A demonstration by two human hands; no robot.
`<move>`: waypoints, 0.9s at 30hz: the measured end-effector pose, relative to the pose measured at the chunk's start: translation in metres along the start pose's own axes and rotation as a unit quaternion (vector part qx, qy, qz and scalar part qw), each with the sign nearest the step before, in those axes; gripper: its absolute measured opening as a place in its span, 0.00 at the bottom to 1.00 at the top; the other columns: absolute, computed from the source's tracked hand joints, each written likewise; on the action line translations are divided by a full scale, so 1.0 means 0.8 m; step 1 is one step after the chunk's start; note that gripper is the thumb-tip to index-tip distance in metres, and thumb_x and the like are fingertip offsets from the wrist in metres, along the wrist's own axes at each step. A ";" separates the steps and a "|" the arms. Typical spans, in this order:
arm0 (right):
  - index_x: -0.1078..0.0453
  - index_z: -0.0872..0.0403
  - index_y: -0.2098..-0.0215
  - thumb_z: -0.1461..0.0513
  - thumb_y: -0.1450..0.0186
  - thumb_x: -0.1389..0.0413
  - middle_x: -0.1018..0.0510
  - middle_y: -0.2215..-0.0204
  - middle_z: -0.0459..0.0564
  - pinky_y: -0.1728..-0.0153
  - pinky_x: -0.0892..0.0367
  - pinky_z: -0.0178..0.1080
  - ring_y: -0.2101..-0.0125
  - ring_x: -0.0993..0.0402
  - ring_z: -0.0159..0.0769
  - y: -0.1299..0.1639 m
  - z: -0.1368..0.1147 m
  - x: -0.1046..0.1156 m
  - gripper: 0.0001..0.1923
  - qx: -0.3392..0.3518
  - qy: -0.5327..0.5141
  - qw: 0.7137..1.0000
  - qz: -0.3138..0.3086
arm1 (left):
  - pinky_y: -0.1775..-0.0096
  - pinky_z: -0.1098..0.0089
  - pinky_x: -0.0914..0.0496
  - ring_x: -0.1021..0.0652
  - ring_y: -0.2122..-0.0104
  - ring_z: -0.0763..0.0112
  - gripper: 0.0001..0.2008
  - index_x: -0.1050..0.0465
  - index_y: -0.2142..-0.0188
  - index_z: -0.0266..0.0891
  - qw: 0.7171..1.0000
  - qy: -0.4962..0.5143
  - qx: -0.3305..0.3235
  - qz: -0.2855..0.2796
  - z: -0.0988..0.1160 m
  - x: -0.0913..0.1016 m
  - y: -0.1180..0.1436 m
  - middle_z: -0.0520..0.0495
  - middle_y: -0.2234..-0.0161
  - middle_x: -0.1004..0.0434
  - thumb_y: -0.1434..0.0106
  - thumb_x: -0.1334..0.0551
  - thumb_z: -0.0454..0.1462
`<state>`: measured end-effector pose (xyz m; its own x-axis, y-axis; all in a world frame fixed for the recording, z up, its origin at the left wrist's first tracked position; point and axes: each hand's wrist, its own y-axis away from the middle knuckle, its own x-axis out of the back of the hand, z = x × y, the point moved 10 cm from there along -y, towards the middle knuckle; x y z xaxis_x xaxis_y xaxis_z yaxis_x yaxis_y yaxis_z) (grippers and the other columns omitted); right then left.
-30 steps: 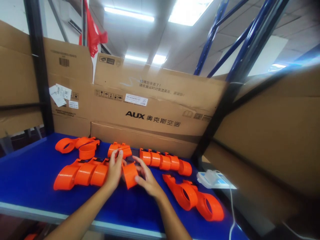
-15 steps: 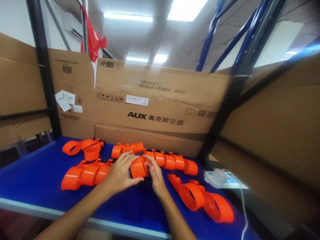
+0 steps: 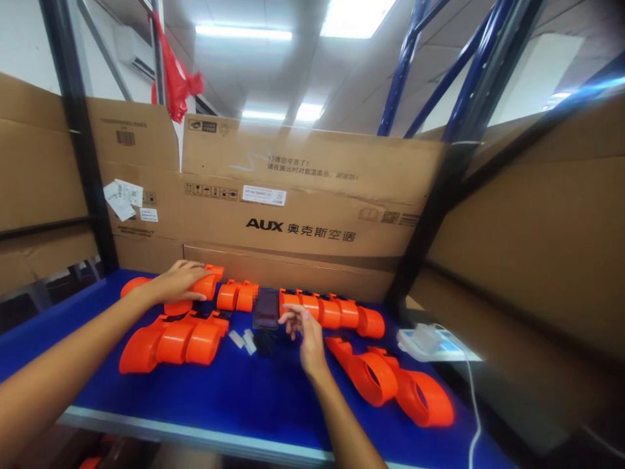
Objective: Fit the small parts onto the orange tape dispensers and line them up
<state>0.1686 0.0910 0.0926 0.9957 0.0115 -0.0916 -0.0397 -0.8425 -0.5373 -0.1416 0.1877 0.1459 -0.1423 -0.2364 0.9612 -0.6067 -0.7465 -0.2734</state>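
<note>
At the back left of the blue table, my left hand (image 3: 181, 281) is closed on an orange plastic ring-shaped piece (image 3: 208, 284). Other orange ring-shaped pieces lie beneath and beside it, partly covered by the hand. My right hand (image 3: 303, 335) hovers over the middle of the table with loosely bent fingers and nothing visible in them. Near its fingertips are a flat dark rectangular object (image 3: 267, 309) and the back row of orange pieces (image 3: 331, 314). Small white pieces (image 3: 249, 342) and a blurred black heap (image 3: 264, 344) lie between the hands.
More orange pieces form a row (image 3: 173, 343) at the front left, and others (image 3: 424, 398) lie at the right. A white power strip (image 3: 437, 344) with a cable sits by the right edge. Cardboard (image 3: 303, 254) walls the back; dark metal posts (image 3: 424, 247) stand at the corners.
Both hands were together around an orange piece at the middle. My left hand has carried it to the back left; my right hand has let go and stays near the middle.
</note>
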 end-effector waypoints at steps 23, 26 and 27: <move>0.25 0.56 0.62 0.43 0.30 0.56 0.23 0.77 0.50 0.81 0.46 0.34 0.81 0.37 0.31 0.002 -0.002 0.008 0.29 -0.009 0.023 0.999 0.041 | 0.50 0.46 0.37 0.30 0.47 0.32 0.56 0.50 0.31 0.41 0.956 -0.041 0.261 -0.131 -0.081 -0.068 0.026 0.25 0.37 0.44 0.54 0.37 0.61; 0.25 0.56 0.63 0.42 0.31 0.56 0.24 0.78 0.50 0.81 0.45 0.34 0.81 0.37 0.31 0.003 -0.004 0.007 0.29 -0.007 0.022 0.999 0.042 | 0.51 0.44 0.37 0.30 0.47 0.31 0.56 0.52 0.31 0.42 0.953 -0.041 0.275 -0.118 -0.083 -0.073 0.029 0.24 0.38 0.43 0.54 0.36 0.61; 0.25 0.56 0.63 0.42 0.31 0.56 0.24 0.78 0.50 0.81 0.45 0.34 0.81 0.37 0.32 0.003 -0.005 0.007 0.29 -0.007 0.022 0.999 0.044 | 0.51 0.44 0.36 0.30 0.47 0.30 0.56 0.52 0.31 0.42 0.951 -0.037 0.285 -0.112 -0.084 -0.074 0.030 0.24 0.37 0.43 0.54 0.36 0.61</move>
<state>0.1745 0.0869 0.0941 0.9912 -0.0853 -0.1008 -0.1254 -0.8465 -0.5174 -0.2002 0.2258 0.0853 0.0100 -0.0588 0.9982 -0.0900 -0.9943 -0.0576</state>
